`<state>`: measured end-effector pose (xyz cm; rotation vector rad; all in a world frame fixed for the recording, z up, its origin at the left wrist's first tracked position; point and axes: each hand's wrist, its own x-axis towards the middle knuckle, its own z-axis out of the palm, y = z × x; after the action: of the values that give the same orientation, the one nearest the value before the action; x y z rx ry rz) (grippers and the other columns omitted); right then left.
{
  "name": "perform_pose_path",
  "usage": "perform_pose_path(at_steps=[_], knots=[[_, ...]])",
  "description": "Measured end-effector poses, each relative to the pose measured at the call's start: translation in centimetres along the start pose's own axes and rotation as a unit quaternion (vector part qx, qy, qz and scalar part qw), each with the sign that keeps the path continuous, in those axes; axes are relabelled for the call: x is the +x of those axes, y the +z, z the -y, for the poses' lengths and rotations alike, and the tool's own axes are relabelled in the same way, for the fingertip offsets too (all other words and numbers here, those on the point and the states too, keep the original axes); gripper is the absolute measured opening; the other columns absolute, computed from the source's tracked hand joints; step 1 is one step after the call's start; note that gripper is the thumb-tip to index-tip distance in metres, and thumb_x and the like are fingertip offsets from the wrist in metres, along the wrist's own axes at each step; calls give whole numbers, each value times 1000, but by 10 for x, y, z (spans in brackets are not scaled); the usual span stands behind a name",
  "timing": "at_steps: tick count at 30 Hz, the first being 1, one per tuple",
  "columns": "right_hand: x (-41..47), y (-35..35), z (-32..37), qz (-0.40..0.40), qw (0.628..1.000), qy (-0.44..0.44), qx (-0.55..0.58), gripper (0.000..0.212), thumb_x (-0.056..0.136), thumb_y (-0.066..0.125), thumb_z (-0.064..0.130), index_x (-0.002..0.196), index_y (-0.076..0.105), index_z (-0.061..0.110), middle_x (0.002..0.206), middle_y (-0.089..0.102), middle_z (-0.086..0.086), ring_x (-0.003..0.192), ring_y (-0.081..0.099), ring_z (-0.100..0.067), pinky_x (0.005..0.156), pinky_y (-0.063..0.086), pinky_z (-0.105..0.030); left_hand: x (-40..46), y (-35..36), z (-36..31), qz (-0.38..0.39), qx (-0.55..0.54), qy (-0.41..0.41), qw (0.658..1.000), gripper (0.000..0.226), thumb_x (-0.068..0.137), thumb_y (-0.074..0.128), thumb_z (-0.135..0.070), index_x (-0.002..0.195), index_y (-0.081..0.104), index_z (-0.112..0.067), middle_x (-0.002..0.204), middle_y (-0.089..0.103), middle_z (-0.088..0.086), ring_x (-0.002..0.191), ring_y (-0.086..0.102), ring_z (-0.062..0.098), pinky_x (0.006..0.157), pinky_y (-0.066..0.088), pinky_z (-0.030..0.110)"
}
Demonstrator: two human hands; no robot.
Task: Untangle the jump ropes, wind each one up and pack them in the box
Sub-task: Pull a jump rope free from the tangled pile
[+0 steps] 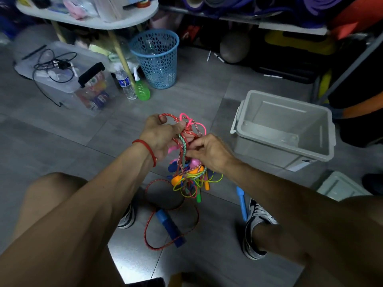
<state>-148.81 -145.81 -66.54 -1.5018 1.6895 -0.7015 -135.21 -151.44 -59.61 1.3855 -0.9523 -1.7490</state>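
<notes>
Behind right hand (209,152), tangled ropes (190,177) half-hidden.

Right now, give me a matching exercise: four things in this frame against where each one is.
Things:
1. rope tangle
2. gray box
3. blue handle
4. blue basket

Places:
A. beside the table leg
B. on the floor between the shoes
C. held in the left hand and right hand
D. open, on the right

Pairs: 1-C, 2-D, 3-B, 4-A
</notes>
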Motion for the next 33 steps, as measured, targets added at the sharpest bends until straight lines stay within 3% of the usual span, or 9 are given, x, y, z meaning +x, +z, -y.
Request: perform_pose_path(at_steps=[5,8,11,16,22,24,27,30,33], knots=[[8,-21,4,-27,1000,8,-5,20,99,61,27,81,61,20,72,74,1,54,63,-5,54,42,-20,10,-12,1,-23,53,49,997,46,90,61,12,92,28,-19,64,65,15,55,69,25,62,62,46],[5,-44,26,-38,999,-24,24,22,101,56,27,82,57,17,63,71,0,49,63,-14,50,45,-21,25,-18,2,-67,125,72,987,47,87,58,17,79,31,-21,72,50,13,68,53,22,60,56,25],[0,-65,40,-57,998,-31,22,19,97,61,28,82,62,18,51,59,10,40,52,-3,45,39,-16,30,-18,8,-81,203,108,970,43,85,55,16,75,36,-21,79,42,10,74,44,23,75,54,39],[-5,-88,28,73,995,72,-18,23,100,56,18,80,63,13,53,51,-2,42,53,-15,45,42,-22,29,-9,14,-60,259,173,948,45,88,52,20,75,33,-19,78,51,17,72,54,24,44,46,12],[-14,-91,29,167,981,93,21,24,109,38,30,104,50,10,63,71,-11,55,69,-28,50,47,-24,24,0,16,19,244,219,945,48,87,50,22,78,28,-20,85,55,26,79,58,33,73,57,47],[-10,-90,25,130,986,80,61,15,107,46,28,113,40,16,73,74,-16,52,69,-32,43,46,-23,21,1,17,47,230,215,948,48,87,52,22,79,28,-20,87,59,30,81,60,35,82,53,60],[-4,-88,21,111,993,37,1,44,96,67,31,126,36,37,83,76,-13,53,71,-27,45,47,-22,21,2,18,77,224,225,945,47,87,57,18,79,30,-20,87,62,28,84,61,31,88,53,57],[-3,-77,18,35,993,-15,-114,22,87,75,42,103,61,35,76,74,1,62,71,-13,64,53,-27,21,1,18,120,216,233,941,46,87,58,15,80,31,-20,86,64,18,82,61,30,77,51,41],[0,-70,12,-94,962,-51,-249,19,82,72,40,82,59,26,80,62,5,78,60,-20,69,42,-28,19,2,16,158,181,218,946,45,84,67,6,81,31,-21,87,63,10,83,57,26,77,49,37]])
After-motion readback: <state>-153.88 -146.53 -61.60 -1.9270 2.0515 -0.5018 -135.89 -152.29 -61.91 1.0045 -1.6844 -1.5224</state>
